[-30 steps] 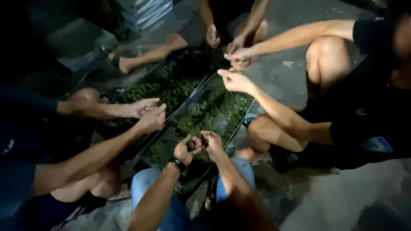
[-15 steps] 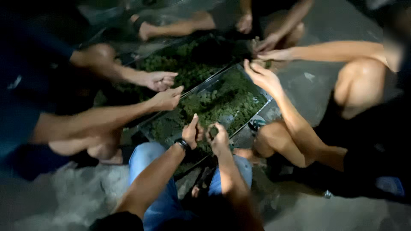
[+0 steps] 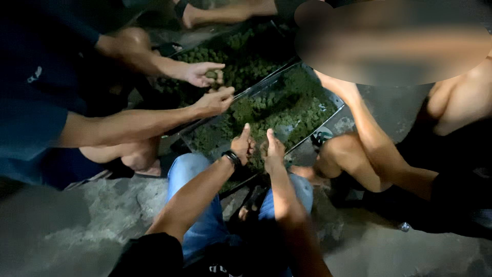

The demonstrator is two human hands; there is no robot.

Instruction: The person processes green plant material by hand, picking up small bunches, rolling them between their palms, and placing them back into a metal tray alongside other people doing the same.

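Hands of the wearer, two, meet over the near edge of the closer tray. Left hand [image 3: 243, 146], black band at the wrist, is curled with the thumb raised; right hand [image 3: 273, 150] is curled the same way, thumb up, just beside it. Small dark-green lumps, if any, pinched between them are too dim to make out, so I cannot tell what either hand has hold of.

Trays, two, counted: shallow rectangular metal tray nearer the wearer [image 3: 335, 105], with thin bright rims, and a second dark rectangular tray behind it [image 3: 177, 51], the two lying side by side on the rough grey concrete floor [image 3: 102, 215]. Both hold a loose bed of knobbly green clumps [image 3: 287, 110], matte and irregular, heaped thickest in the middle of the near tray.

Other people's hands, two counted at the left: one hand [image 3: 202, 73] cupped around a green clump above the far tray, one hand [image 3: 215, 101] with fingers bent at the rim between the trays. A further bare forearm [image 3: 369, 138] reaches in from the right; its hand is hidden.

Wearer's knees in blue denim [image 3: 189, 174] sit touching the near tray's edge.
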